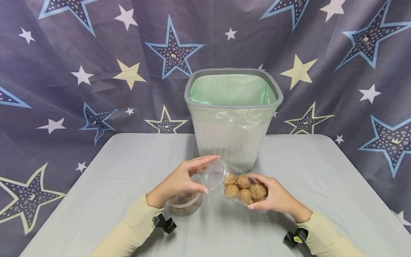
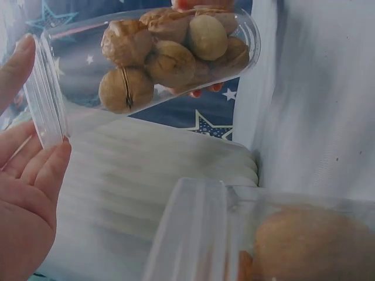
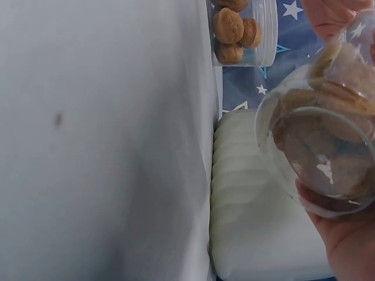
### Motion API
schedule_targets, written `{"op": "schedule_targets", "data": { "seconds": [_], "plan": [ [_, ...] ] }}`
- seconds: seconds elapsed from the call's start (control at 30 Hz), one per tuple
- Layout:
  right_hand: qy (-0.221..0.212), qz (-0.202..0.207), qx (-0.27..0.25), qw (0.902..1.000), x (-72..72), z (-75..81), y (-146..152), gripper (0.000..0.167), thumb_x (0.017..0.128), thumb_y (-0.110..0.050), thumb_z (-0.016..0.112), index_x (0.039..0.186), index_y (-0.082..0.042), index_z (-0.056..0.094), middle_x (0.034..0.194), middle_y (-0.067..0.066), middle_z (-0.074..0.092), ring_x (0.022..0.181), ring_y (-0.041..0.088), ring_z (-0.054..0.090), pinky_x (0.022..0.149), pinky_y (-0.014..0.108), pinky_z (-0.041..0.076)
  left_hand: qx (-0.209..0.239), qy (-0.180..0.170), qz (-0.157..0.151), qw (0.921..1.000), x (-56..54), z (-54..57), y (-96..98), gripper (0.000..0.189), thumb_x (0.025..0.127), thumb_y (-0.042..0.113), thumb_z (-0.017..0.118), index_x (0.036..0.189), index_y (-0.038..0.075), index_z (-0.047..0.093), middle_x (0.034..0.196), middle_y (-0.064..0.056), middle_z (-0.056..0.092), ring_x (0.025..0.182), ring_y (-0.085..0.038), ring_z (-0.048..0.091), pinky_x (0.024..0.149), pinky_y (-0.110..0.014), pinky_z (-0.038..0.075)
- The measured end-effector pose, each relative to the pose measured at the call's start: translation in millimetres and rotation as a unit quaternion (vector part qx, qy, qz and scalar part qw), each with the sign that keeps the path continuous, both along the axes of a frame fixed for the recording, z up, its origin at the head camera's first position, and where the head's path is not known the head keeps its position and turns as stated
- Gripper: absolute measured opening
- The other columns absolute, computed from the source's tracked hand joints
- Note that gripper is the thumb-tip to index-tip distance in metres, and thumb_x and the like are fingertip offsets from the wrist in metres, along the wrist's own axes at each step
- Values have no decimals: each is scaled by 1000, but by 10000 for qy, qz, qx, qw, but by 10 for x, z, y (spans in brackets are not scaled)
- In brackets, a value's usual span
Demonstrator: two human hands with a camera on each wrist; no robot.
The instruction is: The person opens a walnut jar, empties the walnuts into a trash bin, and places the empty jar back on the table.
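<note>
A clear plastic jar [image 2: 79,70] of walnuts [image 1: 243,181] is held tilted nearly sideways above the table, its lidded end toward the left. My right hand [image 1: 273,194] grips the jar around its base end. With thumb and fingers on opposite sides, my left hand [image 1: 184,178] holds the clear ridged lid [image 1: 214,175] at the other end. A second clear jar [image 1: 184,211] stands on the table below my left hand, partly hidden by it in the head view. Walnuts [image 3: 228,26] show inside that jar in the right wrist view.
A white bin [image 1: 228,139] with a grey rim and a green-tinted liner [image 1: 231,89] stands just behind the hands. The table [image 1: 96,200] has a pale grey cover. Behind it hangs a dark cloth [image 1: 212,21] patterned with stars.
</note>
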State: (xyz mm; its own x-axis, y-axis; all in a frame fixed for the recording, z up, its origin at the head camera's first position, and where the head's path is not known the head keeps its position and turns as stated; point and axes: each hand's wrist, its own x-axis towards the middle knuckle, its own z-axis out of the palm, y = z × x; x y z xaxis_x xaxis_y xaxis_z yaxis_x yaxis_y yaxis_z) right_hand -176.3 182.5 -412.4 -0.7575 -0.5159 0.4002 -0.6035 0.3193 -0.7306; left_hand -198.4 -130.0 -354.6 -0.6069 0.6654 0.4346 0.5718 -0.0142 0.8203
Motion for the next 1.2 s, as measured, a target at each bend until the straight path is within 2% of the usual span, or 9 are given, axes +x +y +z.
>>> {"op": "schedule_targets", "data": {
  "seconds": [0.1, 0.4, 0.53, 0.7, 0.9, 1.0, 1.1, 1.2],
  "plan": [
    [0, -97, 11, 10000, 0, 1, -11, 74, 60, -20, 89, 125, -4, 56, 111, 5, 66, 98, 9, 60, 85, 23, 49, 56, -157, 195, 9997, 5, -1, 21, 85, 64, -1, 83, 139, -2, 43, 144, -15, 42, 131, -20, 43, 104, -32, 38],
    [394, -581, 140, 9974, -4, -2, -22, 72, 59, -22, 90, 121, -4, 59, 109, 6, 67, 96, 8, 60, 84, 22, 48, 98, -235, 775, 9967, 12, -14, 94, 76, 70, -1, 79, 136, -6, 43, 140, -23, 44, 119, -35, 53, 98, -31, 44],
    [458, -688, 157, 9965, -7, -13, -22, 72, 58, -23, 90, 121, -5, 59, 108, 5, 67, 95, 8, 60, 84, 21, 48, 206, -290, 905, 9953, 16, -25, 110, 75, 72, 12, 81, 135, -7, 45, 138, -24, 46, 114, -37, 56, 97, -32, 45],
    [509, -766, 215, 9955, -12, -7, -25, 74, 57, -24, 91, 121, -5, 59, 110, 6, 67, 97, 10, 60, 85, 22, 48, 225, -394, 1063, 9933, 29, -27, 119, 77, 74, 26, 81, 135, -5, 46, 134, -23, 50, 111, -36, 57, 97, -32, 46],
    [544, -912, 303, 9939, -21, -23, -5, 74, 57, -21, 90, 120, -1, 59, 111, 10, 67, 99, 15, 61, 87, 19, 46, 439, -468, 1127, 9916, 32, -25, 101, 75, 75, 24, 80, 134, -7, 45, 130, -25, 52, 112, -35, 57, 98, -31, 45],
    [548, -977, 299, 9933, -15, -20, 9, 74, 57, -19, 90, 120, 1, 58, 111, 11, 67, 100, 17, 61, 88, 16, 45, 541, -458, 1140, 9910, 26, -25, 79, 74, 76, 24, 79, 134, -7, 46, 132, -25, 51, 113, -29, 56, 99, -30, 44],
    [568, -992, 277, 9931, -13, -16, 22, 74, 56, -19, 90, 120, 1, 58, 111, 11, 67, 99, 16, 61, 88, 15, 44, 537, -447, 1167, 9907, 25, -23, 60, 72, 77, 21, 79, 134, -7, 46, 133, -24, 50, 113, -24, 56, 99, -29, 44],
    [593, -989, 255, 9930, -17, -13, 38, 75, 56, -20, 90, 121, -1, 59, 110, 9, 67, 98, 12, 60, 87, 16, 44, 489, -475, 1191, 9905, 31, -22, 52, 69, 77, 14, 78, 134, -7, 46, 132, -24, 50, 113, -24, 56, 99, -30, 44]
  ]
}}
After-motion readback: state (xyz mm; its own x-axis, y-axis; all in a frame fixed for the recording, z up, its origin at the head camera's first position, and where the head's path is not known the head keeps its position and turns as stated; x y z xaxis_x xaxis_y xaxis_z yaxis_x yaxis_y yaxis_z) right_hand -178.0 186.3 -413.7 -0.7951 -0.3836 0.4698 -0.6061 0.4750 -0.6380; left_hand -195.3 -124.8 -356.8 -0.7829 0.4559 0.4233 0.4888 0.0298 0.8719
